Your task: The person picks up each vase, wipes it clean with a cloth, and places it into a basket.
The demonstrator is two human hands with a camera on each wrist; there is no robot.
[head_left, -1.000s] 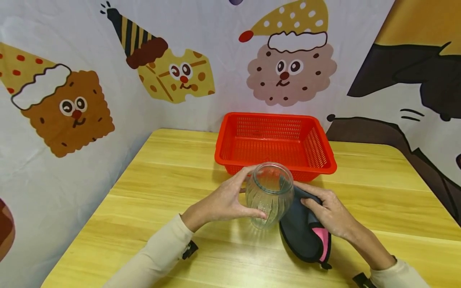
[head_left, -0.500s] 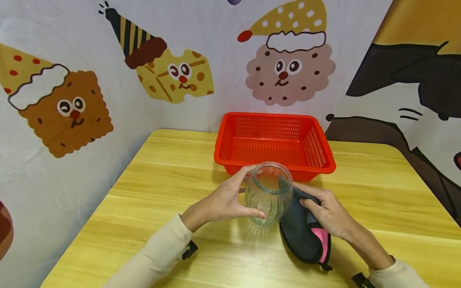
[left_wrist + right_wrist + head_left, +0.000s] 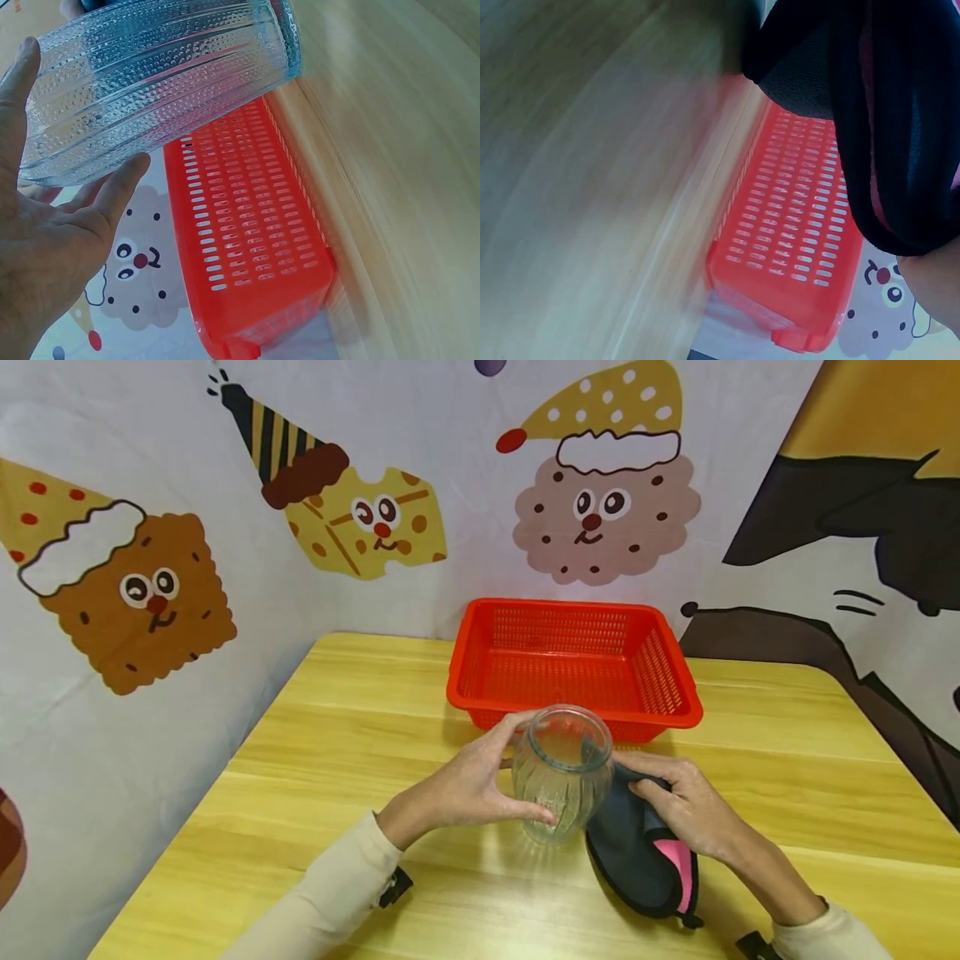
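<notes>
A clear ribbed glass jar (image 3: 567, 797) with its mouth upward is in my left hand (image 3: 472, 781). The thumb lies along its near side and the fingers curve round the far side. The left wrist view shows the jar's (image 3: 165, 82) dimpled wall, slightly tilted; I cannot tell whether its base touches the table. My right hand (image 3: 686, 806) pinches the top of a dark grey soft fabric piece (image 3: 630, 856) with black edging and a pink inner side. That piece hangs against the jar's right side and fills the right wrist view's upper right; some right fingers are hidden by it.
Just behind the jar stands a red perforated plastic basket (image 3: 573, 714) with nothing seen inside. The yellow wood-grain table (image 3: 315, 810) extends to both sides. A cartoon-printed cloth (image 3: 480, 527) covers the wall behind and to the left.
The lower end of the dark grey fabric piece has shifted slightly to the right. Both hands keep their holds, and the jar stays nearly still.
</notes>
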